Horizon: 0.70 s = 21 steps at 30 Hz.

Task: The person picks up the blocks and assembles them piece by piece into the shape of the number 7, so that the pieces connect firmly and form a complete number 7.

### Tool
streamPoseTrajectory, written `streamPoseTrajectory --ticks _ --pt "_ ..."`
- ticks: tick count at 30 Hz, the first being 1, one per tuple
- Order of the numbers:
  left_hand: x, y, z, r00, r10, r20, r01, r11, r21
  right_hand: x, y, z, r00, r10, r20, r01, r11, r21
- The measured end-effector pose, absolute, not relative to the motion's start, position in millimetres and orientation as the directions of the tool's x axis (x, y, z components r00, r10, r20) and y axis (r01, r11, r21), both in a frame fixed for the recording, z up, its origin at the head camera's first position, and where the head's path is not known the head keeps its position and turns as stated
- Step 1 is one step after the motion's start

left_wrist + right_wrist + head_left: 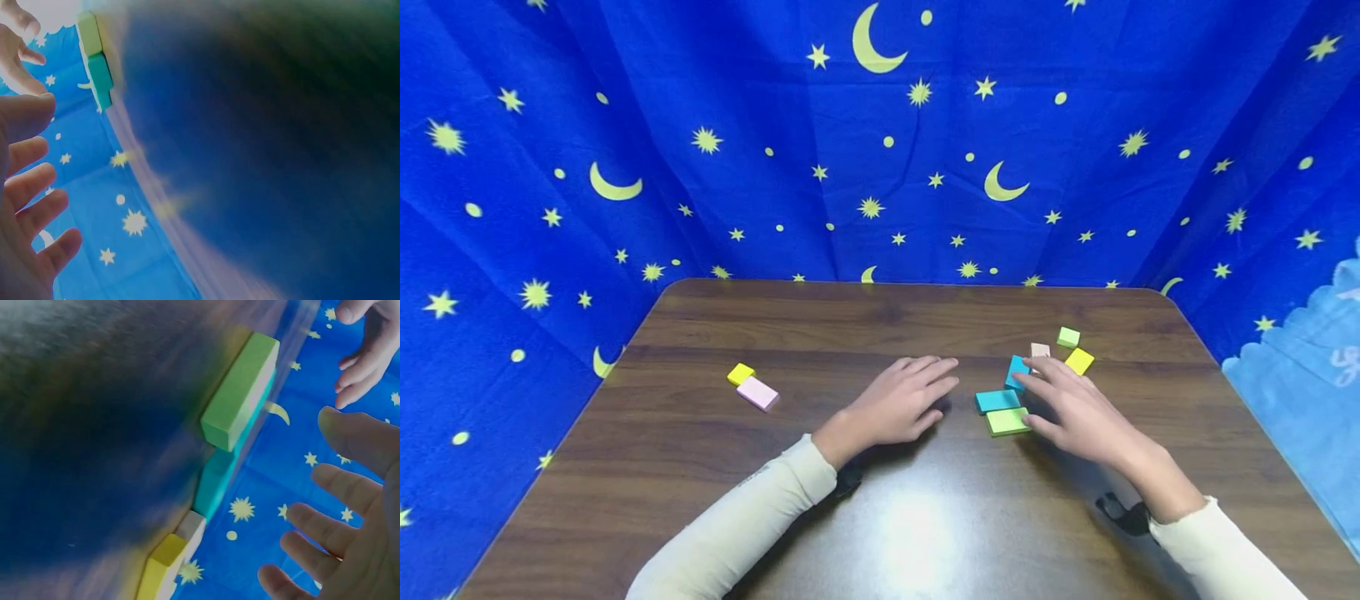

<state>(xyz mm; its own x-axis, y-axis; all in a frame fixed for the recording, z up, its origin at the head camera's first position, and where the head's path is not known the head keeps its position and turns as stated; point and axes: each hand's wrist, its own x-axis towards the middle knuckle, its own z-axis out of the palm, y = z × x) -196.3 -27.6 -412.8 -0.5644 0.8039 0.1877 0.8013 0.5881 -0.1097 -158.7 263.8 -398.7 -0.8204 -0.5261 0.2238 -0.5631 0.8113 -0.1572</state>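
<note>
My right hand (1078, 412) hovers with loosely spread fingers over the right-hand group of blocks, holding none. Near its thumb lies a lime green block (1006, 422), with a teal block (997, 402) along its far side. A second teal block (1017, 372) and a pale pink block (1040, 350) are partly covered by its fingers in the head view. Beyond them is a yellow block (1079, 361). To the left of this group, my left hand (901, 402) is palm down above the table, fingers extended and nothing in it; the left wrist view shows its fingers (42, 212) apart.
A small light green block (1069, 337) lies farthest back in the right group. On the table's left side a small yellow block (741, 373) touches a pink block (758, 393). Behind the wooden table (880, 317) hangs a blue curtain (745, 92) with moons and stars.
</note>
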Motion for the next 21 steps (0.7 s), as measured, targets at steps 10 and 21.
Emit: streamPoseTrajectory --ticks 10,21 --pt "-201.7 0.8 -418.7 -0.508 0.848 0.152 0.857 0.516 -0.009 -154.2 266.4 -413.6 -0.835 -0.523 0.170 -0.550 0.801 -0.238" --pt "-212.6 23.3 -420.4 -0.504 0.863 -0.037 0.826 0.494 0.271 -158.6 269.7 -423.8 -0.814 -0.556 0.170 -0.581 0.772 -0.258"
